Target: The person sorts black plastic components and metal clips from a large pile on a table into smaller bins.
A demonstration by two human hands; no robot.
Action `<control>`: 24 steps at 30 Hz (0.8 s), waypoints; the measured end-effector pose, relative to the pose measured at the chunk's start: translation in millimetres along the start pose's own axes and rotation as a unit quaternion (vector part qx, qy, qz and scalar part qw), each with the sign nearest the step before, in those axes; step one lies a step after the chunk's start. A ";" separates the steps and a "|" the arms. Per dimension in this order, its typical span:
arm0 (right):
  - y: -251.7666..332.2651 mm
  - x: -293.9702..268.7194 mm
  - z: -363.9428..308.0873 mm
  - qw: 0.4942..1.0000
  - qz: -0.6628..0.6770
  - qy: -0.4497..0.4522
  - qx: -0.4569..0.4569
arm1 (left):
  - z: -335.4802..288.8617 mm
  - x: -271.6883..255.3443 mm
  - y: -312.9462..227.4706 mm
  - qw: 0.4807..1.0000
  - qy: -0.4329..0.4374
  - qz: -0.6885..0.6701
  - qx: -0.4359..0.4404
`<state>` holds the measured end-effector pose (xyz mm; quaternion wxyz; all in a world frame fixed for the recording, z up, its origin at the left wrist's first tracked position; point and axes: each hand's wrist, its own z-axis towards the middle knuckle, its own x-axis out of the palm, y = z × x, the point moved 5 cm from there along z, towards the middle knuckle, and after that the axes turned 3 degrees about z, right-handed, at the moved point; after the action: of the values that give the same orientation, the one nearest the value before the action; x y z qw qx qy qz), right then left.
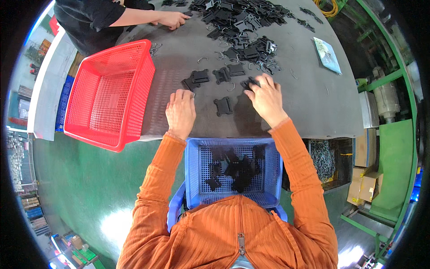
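Observation:
My right hand pinches a small black plastic piece between thumb and fingers, just above the dark tabletop. My left hand rests with its fingers stretched forward, their tips beside a black flat piece; whether they touch it is hard to see. Beyond my hands lie several similar notched black plates, one of them a square plate, and nearer to me a single plate. Small metal hooks are scattered among them. A blue basket with black pieces inside sits in front of my body, below the table edge.
A large heap of black pieces and hooks covers the table's far side. At left stands a red basket; a co-worker's hand reaches over the table behind it. A pale blue packet lies at right. A crate of metal hooks stands below.

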<state>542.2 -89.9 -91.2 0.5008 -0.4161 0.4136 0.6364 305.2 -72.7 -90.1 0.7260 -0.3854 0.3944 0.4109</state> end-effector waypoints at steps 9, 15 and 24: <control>35.3 5.6 -9.4 0.994 0.060 -0.026 -0.083 | 10.4 3.4 -7.5 0.998 -0.050 -0.027 -0.006; -21.7 4.4 16.2 0.994 -0.096 0.009 0.042 | -15.1 2.8 11.8 0.994 0.002 -0.079 0.074; 45.8 31.9 27.0 0.995 0.075 0.020 -0.062 | 32.3 3.3 33.2 0.992 -0.101 -0.025 0.070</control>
<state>489.3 -62.2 -107.9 0.4167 -0.4268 0.4134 0.6879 284.8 -31.0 -88.2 0.7973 -0.2996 0.3369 0.4014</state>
